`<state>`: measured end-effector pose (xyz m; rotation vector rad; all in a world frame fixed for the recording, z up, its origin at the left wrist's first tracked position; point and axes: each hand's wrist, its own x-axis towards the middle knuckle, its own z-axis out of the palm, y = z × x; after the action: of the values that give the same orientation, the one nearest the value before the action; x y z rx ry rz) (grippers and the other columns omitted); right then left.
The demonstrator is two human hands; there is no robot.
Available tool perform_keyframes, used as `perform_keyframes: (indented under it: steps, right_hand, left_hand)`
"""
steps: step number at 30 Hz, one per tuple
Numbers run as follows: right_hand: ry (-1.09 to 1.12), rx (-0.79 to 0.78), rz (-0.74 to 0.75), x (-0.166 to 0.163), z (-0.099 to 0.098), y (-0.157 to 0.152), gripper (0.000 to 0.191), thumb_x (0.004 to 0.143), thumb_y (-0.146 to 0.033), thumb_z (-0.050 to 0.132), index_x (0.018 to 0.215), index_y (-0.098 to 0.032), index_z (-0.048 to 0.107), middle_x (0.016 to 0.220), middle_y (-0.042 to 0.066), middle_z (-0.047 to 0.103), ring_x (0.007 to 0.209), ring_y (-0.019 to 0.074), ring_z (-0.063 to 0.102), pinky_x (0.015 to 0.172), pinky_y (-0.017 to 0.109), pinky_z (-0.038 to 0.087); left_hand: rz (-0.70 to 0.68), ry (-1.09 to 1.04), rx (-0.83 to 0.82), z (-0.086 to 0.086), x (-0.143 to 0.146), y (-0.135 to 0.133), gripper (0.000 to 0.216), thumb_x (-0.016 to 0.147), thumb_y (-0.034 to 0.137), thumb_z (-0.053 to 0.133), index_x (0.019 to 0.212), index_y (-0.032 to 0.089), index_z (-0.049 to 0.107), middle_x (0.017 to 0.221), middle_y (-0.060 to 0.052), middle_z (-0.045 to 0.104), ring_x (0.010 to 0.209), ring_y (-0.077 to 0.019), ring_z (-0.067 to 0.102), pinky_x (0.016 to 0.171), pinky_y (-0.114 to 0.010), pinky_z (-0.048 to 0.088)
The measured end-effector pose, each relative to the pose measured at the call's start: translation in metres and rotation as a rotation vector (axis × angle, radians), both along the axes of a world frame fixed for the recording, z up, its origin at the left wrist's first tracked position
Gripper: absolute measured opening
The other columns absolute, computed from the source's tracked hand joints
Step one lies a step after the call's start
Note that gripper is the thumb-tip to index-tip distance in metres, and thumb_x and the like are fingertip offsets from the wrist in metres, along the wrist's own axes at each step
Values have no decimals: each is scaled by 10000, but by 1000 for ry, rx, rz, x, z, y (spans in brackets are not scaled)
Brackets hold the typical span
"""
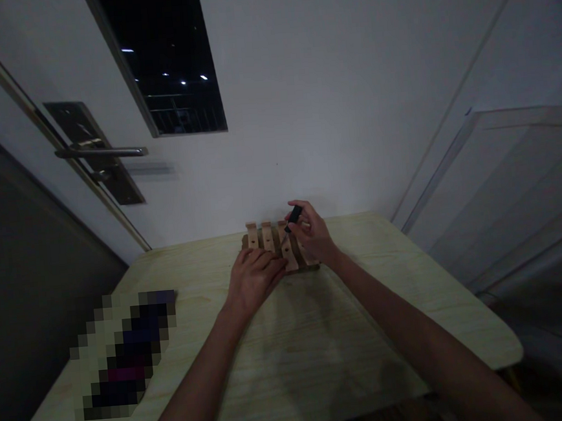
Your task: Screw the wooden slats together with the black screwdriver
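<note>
Near the table's far edge lies a brown wooden board (245,242) with several light wooden strips (267,236) set side by side across it; each strip has an upturned far end, and dark holes show in some. My left hand (254,279) lies over the near left part of the board, fingers stretched flat and thumb toward the third strip. In my right hand (316,233) is a screwdriver (295,214) with a black handle, tilted. Its thin shaft points down and left toward the third strip; whether the tip touches is too small to tell. My right hand partly hides the rightmost strip.
The pale wood-grain table (202,268) stands against a white door (302,105) with a metal handle (106,151) and a dark window (171,57). A blurred-out dark object (131,352) lies on the table's left. A white panelled surface (517,185) rises at right.
</note>
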<state>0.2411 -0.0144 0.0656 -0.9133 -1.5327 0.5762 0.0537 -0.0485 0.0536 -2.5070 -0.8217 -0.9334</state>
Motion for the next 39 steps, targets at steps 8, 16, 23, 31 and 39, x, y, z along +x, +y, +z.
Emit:
perform_keyframes:
  steps: [8,16,23,31,39]
  right_hand:
    - [-5,-15,-59,9,1,2,405,794,-370,605,1151,-240,464,937,46,609,827,167,611,628,277,521]
    - [-23,52,-215,27,1,2,438,818,-418,585,1199,-253,443,982,57,612,775,159,603,596,273,504]
    - [174,22,-168,9,-23,5,455,825,-432,554,1211,-248,396,1015,58,582,850,146,605,751,304,519]
    - [259,20,-229,-10,-32,-3,443,822,-428,556,1191,-240,397,994,61,604,784,135,594,717,281,512]
    - [177,1,-184,-7,-31,-5,420,848,-442,530,1193,-247,393,990,55,609,836,146,613,704,275,522]
  left_hand:
    - [11,-14,3,-3,0,2,135,866,301,578,929,260,690,866,-2,703,826,-164,607,796,-332,411]
    - [13,-5,-7,1,1,-2,155,877,283,545,938,230,678,898,-14,706,853,-168,616,824,-351,418]
    - [39,33,75,4,6,-8,150,866,297,559,938,222,667,903,-24,714,869,-190,624,812,-369,441]
    - [24,46,192,-8,30,-22,247,858,143,555,1095,195,602,1035,-49,703,932,-195,631,871,-376,438]
    - [43,37,70,-2,26,-22,204,879,102,466,977,172,631,907,-62,710,841,-187,629,841,-376,451]
